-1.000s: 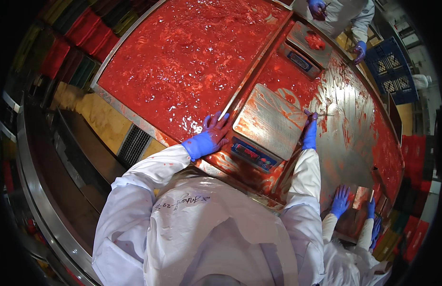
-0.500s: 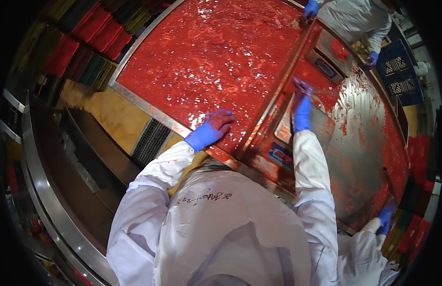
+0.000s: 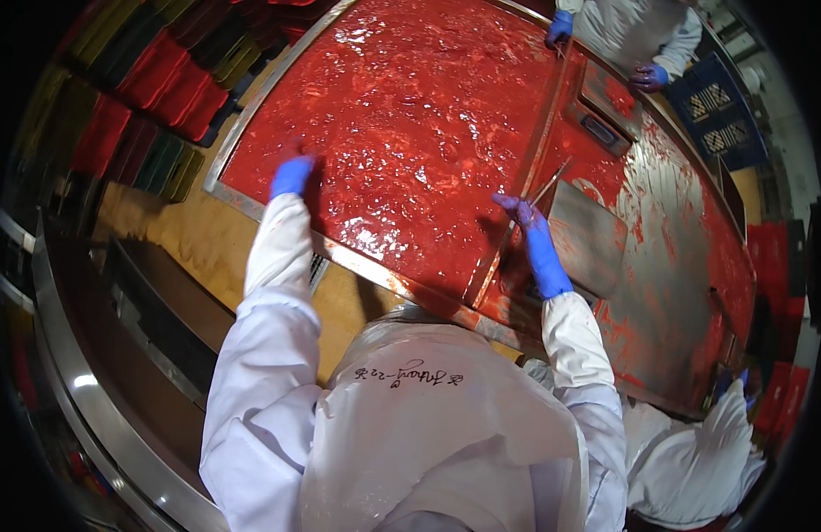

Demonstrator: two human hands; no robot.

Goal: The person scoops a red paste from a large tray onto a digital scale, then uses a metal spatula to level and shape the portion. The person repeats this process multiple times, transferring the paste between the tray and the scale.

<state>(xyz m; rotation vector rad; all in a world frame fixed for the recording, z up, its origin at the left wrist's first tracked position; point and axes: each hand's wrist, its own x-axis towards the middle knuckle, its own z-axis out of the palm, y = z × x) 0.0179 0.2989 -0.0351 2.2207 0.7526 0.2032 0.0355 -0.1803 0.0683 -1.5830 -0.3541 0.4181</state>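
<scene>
**Slender metal tool, held aslant beside a red-filled tray**

Head view: showed the slender metal tool (image 3: 549,183) at two o'clock from centre, near the divider (image 3: 540,133) and the far-left corner of the weighing scale (image 3: 596,232). Pointed its free end between one and two o'clock, along a long axis from between seven and eight. Gripped it near one end in the gloved right hand (image 3: 536,235), partly open with outstretched fingers, presumably to leave the free end clear. Held the left hand (image 3: 291,176) at ten o'clock, over the red mass (image 3: 384,124) in the tray (image 3: 366,263); could not tell finger spread or any hold, for blur. Set the scale beside the divider, probably for easy reach.
</scene>
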